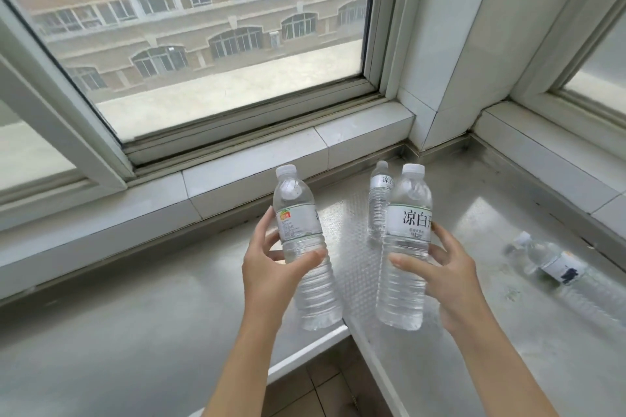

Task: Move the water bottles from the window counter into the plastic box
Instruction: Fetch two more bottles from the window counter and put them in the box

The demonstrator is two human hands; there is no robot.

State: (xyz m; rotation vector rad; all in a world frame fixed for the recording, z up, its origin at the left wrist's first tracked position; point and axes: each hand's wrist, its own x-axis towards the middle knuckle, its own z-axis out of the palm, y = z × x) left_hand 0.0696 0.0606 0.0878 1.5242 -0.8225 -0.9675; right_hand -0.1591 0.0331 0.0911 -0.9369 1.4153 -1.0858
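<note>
Left hand (271,267): fingers wrapped around a clear water bottle (301,247), lifted above the counter (118,332), cap tilted slightly left.
Right hand (443,278): curled around a second bottle (406,247), held upright, white label facing the camera.
Counter: a third bottle (380,200) stands behind the right-hand one; a fourth bottle (555,264) lies on its side, far right.
Window (203,27): behind the counter.

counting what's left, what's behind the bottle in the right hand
A third bottle stands upright on the counter behind the bottle held in the right hand. Its right side is covered, so anything behind that cannot be seen.
</note>
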